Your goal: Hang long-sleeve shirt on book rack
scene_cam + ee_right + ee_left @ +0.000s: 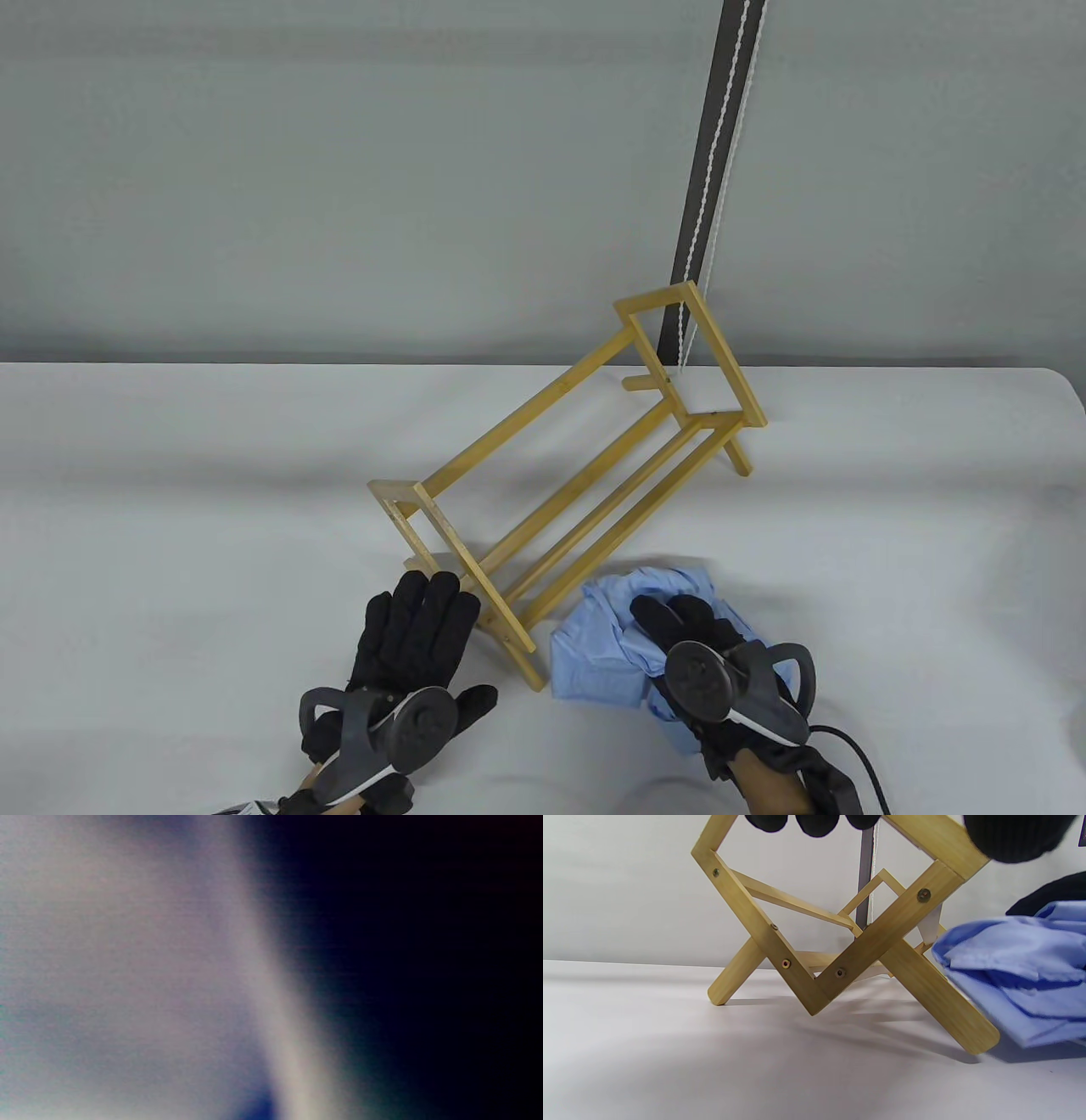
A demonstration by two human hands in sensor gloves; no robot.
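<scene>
The bamboo book rack (pixel 526 413) stands diagonally on the white table, with its near end at the front centre; it also shows in the left wrist view (pixel 882 938). My left hand (pixel 416 628) lies with its fingers stretched out, the fingertips (pixel 816 823) at the rack's near end frame, and grips nothing. The light blue long-sleeve shirt (pixel 594 662) lies bunched on the table just right of that end, and shows in the left wrist view (pixel 1018 971). My right hand (pixel 687 628) is on top of the bundle and grips the cloth. The right wrist view is a close blur.
The table (pixel 170 509) has a white cover and ends at a grey wall. A dark strip with a white beaded cord (pixel 704 170) hangs behind the rack's far end. A black cable (pixel 857 755) trails from my right wrist.
</scene>
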